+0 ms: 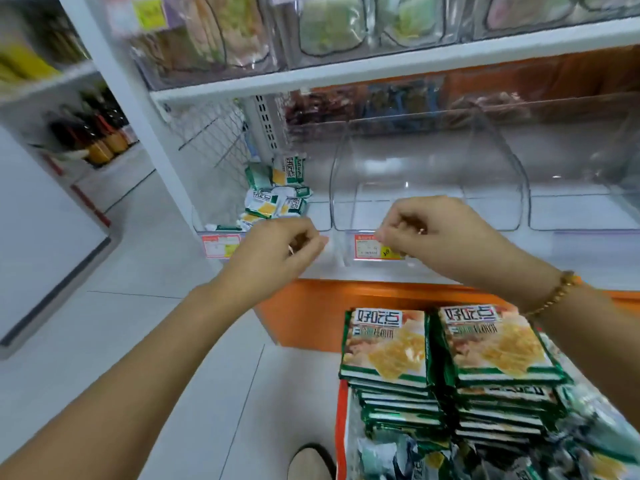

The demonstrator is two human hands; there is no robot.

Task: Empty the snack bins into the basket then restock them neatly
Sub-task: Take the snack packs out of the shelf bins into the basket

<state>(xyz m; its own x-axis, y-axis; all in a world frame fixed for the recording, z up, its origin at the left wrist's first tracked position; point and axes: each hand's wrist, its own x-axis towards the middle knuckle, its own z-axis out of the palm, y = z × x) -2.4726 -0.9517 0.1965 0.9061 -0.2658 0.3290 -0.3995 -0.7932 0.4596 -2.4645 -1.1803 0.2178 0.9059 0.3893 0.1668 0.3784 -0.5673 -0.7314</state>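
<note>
From my station I see the left forearm (121,358) and the right forearm (602,327) bare all the way to the frame's edge. The right wrist wears a bracelet (554,296) of small round beads, amber to gold, strung in a single row. On a finger of the right hand (429,233) sits a small bright glint, possibly a ring (421,231), though the blur keeps me from being sure. At the bottom edge shows the toe of a shoe (306,462), beige on top with a dark rim.
</note>
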